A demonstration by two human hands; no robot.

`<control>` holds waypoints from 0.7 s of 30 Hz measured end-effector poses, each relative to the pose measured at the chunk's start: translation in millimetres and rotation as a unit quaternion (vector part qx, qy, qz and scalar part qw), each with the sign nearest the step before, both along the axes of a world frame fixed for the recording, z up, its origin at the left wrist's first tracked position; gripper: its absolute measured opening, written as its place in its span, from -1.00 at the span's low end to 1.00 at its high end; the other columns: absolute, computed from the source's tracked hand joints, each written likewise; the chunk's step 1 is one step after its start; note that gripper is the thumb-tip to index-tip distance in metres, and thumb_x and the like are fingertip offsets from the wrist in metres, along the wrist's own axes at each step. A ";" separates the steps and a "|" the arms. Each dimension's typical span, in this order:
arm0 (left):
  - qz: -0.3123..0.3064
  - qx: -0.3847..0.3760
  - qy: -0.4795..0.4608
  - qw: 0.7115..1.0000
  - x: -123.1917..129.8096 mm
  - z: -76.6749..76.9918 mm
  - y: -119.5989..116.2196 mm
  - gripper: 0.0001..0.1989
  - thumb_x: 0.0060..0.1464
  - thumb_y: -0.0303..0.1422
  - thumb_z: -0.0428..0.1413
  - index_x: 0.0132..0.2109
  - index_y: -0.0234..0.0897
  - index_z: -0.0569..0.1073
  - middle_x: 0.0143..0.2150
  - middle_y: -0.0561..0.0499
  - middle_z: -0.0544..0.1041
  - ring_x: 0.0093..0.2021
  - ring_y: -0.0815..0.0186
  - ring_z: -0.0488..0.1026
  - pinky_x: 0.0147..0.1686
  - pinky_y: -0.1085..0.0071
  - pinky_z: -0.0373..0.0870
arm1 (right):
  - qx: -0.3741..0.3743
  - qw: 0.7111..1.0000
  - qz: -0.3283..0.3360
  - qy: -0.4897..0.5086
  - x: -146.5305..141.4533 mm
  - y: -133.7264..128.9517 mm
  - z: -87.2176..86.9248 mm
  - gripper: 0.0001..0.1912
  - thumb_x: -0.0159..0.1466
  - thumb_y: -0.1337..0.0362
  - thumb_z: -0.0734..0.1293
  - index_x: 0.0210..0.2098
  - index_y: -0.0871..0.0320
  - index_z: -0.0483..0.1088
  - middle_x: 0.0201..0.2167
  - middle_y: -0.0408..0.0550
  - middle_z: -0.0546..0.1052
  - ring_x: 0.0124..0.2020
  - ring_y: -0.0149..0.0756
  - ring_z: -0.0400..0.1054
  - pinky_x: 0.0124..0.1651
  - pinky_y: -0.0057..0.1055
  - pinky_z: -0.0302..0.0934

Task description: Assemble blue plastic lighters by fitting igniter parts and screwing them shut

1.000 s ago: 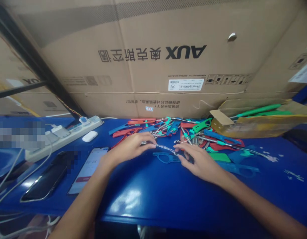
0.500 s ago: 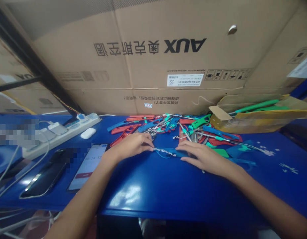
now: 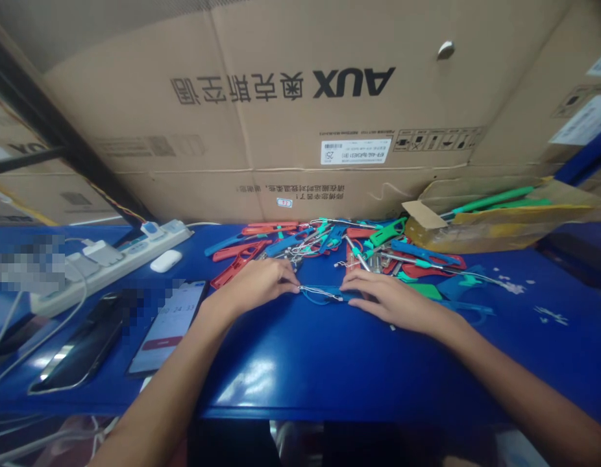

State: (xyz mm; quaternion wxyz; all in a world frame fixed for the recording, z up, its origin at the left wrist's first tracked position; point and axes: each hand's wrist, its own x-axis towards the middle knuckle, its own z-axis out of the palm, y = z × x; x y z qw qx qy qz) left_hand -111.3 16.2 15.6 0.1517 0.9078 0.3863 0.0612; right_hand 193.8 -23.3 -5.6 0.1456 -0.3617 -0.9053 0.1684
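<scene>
Between my two hands, low over the blue table, is a blue plastic lighter handle shell (image 3: pixel 320 297) with thin white wires (image 3: pixel 324 292) running along it. My left hand (image 3: pixel 269 283) pinches its left end, where the wires meet the fingertips. Closed round the right end is my right hand (image 3: pixel 385 297), its thumb below and fingers above. Whatever small part sits under the left fingertips is hidden. Just behind the hands lies a pile of red lighter shells (image 3: pixel 239 263), a green lighter shell (image 3: pixel 387 232), and metal tubes with white wires.
An open carton (image 3: pixel 495 227) with green parts stands at the back right, before a large cardboard wall (image 3: pixel 281 143). On the left are a power strip (image 3: pixel 115 263), a white earbud case (image 3: pixel 165 261) and two phones, one a lit phone (image 3: pixel 167 327). White scraps (image 3: pixel 551 316) lie at right.
The view has shifted slightly, so the scene sits a little further left and the cardboard wall higher. Both hands keep nearly the same hold on the blue lighter shell.
</scene>
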 end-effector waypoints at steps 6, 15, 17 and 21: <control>-0.025 0.035 0.005 0.999 7.0 0.4 -7.1 -0.81 0.30 -0.31 0.12 -0.18 -0.17 0.64 -0.13 0.03 0.60 -0.14 0.26 0.54 -0.20 0.39 0.33 | 0.010 0.999 -0.023 0.020 -8.0 -2.4 -3.2 -0.67 0.43 0.07 0.26 0.05 0.08 0.49 0.05 0.02 0.49 0.04 -0.16 0.45 0.11 -0.20 0.34; -0.041 -0.014 -0.024 0.999 15.3 -1.3 -7.8 -0.82 0.29 -0.28 0.14 -0.16 -0.18 0.65 -0.10 0.01 0.59 -0.18 0.29 0.53 -0.22 0.39 0.33 | 0.015 0.999 -0.023 0.023 -7.2 -0.9 -7.9 -0.70 0.44 0.09 0.24 -0.15 0.10 0.56 -0.06 -0.02 0.53 -0.11 -0.22 0.49 -0.01 -0.27 0.36; -0.043 -0.022 -0.028 0.998 14.0 -2.4 -7.6 -0.81 0.30 -0.28 0.13 -0.14 -0.18 0.64 -0.12 0.00 0.60 -0.19 0.29 0.53 -0.22 0.39 0.32 | 0.014 1.000 -0.012 0.018 -4.7 -0.1 -5.8 -0.72 0.45 0.12 0.24 -0.11 0.10 0.55 -0.02 -0.01 0.52 -0.07 -0.21 0.49 0.02 -0.27 0.35; -0.052 -0.035 -0.029 0.998 11.2 -2.1 -9.4 -0.76 0.34 -0.27 0.08 -0.14 -0.22 0.63 -0.16 -0.02 0.58 -0.23 0.31 0.51 -0.23 0.39 0.32 | 0.002 1.000 0.000 0.014 -0.7 0.8 0.6 -0.78 0.43 0.21 0.26 -0.09 0.11 0.53 0.04 0.01 0.50 0.02 -0.20 0.46 0.07 -0.26 0.32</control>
